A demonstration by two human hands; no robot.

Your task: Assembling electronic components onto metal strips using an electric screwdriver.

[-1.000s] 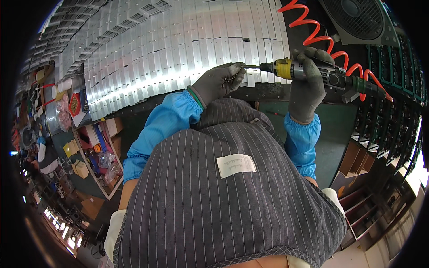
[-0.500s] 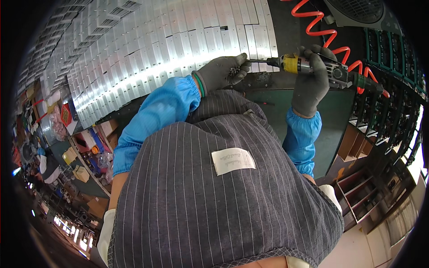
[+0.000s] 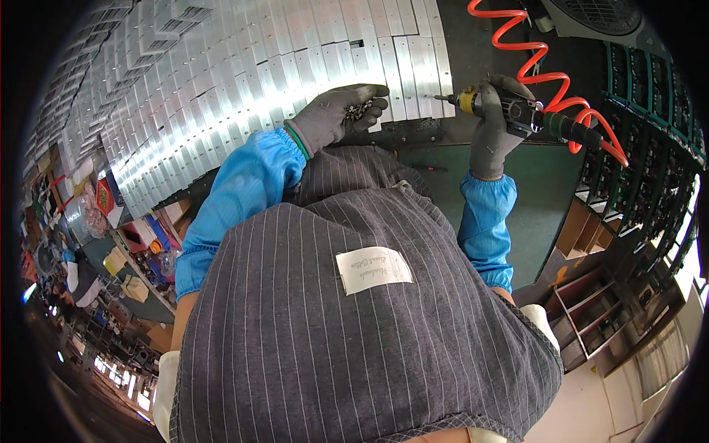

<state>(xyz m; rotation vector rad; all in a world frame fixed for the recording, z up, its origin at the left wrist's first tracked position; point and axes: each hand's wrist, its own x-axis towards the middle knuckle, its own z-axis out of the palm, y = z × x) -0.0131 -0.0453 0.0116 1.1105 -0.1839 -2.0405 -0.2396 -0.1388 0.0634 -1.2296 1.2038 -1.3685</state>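
Observation:
Cupped around a small heap of screws, my left hand wears a grey glove and hovers over the near edge of the metal strips. These silvery strips lie side by side in rows, with small holes or fasteners in them. My right hand, gloved too, grips a pneumatic screwdriver with a yellow band. The tool lies nearly level, its bit pointing left over the strips' right end. A gap separates the bit from my left fingertips.
A red coiled air hose runs from the tool's rear up toward the back. Dark green racks stand at the right, beside a fan-like grille. Cluttered shelves are at the left, a wooden rack at lower right.
My left hand has drawn left, away from the bit it was touching or nearly touching. The screwdriver has tilted, its rear end lower, and the screws in my left palm show more.

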